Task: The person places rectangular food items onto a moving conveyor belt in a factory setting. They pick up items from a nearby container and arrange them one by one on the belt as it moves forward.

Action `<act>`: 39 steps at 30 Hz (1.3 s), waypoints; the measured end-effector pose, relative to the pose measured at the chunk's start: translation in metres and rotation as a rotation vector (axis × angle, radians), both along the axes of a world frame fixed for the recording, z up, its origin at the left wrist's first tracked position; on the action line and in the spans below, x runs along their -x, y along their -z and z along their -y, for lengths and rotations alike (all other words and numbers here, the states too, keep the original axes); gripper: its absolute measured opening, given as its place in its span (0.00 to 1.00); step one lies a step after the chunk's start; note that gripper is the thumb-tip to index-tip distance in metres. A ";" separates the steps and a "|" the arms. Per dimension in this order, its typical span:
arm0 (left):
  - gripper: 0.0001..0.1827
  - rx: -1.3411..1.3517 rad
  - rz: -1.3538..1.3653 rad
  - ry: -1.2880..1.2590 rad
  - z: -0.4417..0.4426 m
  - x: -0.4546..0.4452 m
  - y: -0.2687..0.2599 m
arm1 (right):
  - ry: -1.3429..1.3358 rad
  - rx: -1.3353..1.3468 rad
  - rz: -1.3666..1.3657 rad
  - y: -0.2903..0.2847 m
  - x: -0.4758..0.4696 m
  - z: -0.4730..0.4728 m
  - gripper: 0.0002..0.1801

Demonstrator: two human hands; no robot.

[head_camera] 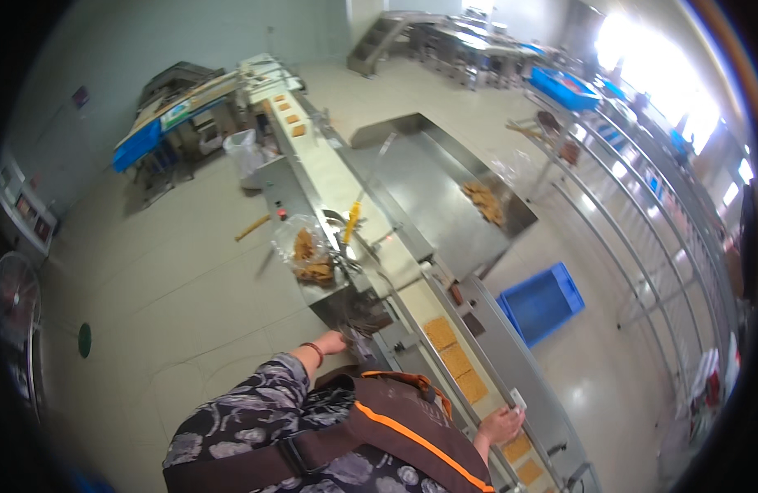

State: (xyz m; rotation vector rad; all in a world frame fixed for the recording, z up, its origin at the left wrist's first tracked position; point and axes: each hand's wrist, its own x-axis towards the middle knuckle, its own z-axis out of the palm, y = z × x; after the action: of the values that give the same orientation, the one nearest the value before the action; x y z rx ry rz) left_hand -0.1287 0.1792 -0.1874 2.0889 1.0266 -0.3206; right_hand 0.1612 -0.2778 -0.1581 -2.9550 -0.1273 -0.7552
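Observation:
My left hand [331,342] is at the near side of a conveyor machine, fingers curled beside some crumpled clear plastic [362,349]. Whether it grips the plastic cannot be told. Across the pale conveyor belt [416,296] reaches my right hand [501,425]. Its fingertips meet a small white block [518,398] on the far rail; a firm hold is not clear. Three flat tan food slabs [456,362] lie end to end on the belt just before that hand. Further tan slabs [529,472] lie beyond it, towards the bottom of the view.
Broken tan pieces [314,271] fill a plastic bag beside the belt. A yellow-handled tool [352,222] stands over the machine. On the far side are a steel tray [416,179], a blue crate [542,305] on the floor and metal rack rails [607,228].

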 end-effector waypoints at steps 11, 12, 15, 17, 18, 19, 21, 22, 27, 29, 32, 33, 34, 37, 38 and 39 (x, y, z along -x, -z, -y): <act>0.17 0.077 -0.034 -0.072 0.002 -0.023 -0.021 | 0.065 -0.054 -0.077 -0.020 0.006 -0.015 0.18; 0.17 0.091 -0.028 -0.079 0.002 -0.025 -0.022 | 0.065 -0.060 -0.077 -0.018 0.005 -0.015 0.18; 0.17 0.033 -0.024 -0.015 0.001 -0.030 -0.019 | 0.063 -0.065 -0.073 -0.012 0.004 -0.014 0.19; 0.17 0.054 -0.039 -0.015 0.004 -0.031 -0.022 | 0.062 -0.052 -0.065 -0.009 0.002 -0.012 0.19; 0.17 0.058 -0.046 -0.022 0.003 -0.030 -0.025 | 0.069 -0.070 -0.080 -0.010 0.002 -0.014 0.19; 0.17 0.046 -0.036 -0.022 0.002 -0.028 -0.022 | 0.076 -0.087 -0.095 -0.012 0.003 -0.016 0.19; 0.16 0.025 -0.023 -0.024 0.005 -0.021 -0.012 | 0.069 -0.097 -0.099 -0.015 0.004 -0.018 0.19; 0.16 0.011 -0.033 -0.020 0.007 -0.017 -0.010 | 0.055 -0.089 -0.088 -0.017 0.004 -0.018 0.19; 0.16 0.095 -0.074 -0.071 0.009 -0.015 -0.021 | 0.059 -0.121 -0.115 -0.021 0.007 -0.017 0.19; 0.16 0.067 -0.068 -0.075 0.011 -0.013 -0.022 | 0.065 -0.122 -0.136 -0.025 0.007 -0.020 0.19; 0.16 0.080 -0.062 -0.080 0.013 -0.010 -0.011 | 0.051 -0.095 -0.109 -0.024 0.006 -0.018 0.19; 0.16 0.063 -0.057 -0.053 0.011 -0.009 -0.008 | 0.049 -0.090 -0.101 -0.024 0.006 -0.019 0.18; 0.17 0.046 -0.051 -0.026 0.011 -0.008 -0.006 | 0.047 -0.086 -0.092 -0.023 0.006 -0.020 0.18; 0.17 0.044 -0.050 -0.017 0.015 -0.010 -0.014 | 0.042 -0.080 -0.095 -0.023 0.005 -0.018 0.18; 0.17 0.036 -0.044 -0.014 0.018 -0.011 -0.012 | 0.040 -0.078 -0.101 -0.024 0.005 -0.015 0.17; 0.16 0.021 -0.037 -0.017 0.019 -0.011 -0.012 | 0.048 -0.069 -0.102 -0.024 0.005 -0.015 0.17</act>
State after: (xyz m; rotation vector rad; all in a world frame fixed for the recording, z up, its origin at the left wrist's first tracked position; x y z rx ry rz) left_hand -0.1181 0.1603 -0.1752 2.0616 1.0582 -0.3609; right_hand 0.1565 -0.2627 -0.1336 -2.9325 -0.0235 -0.6005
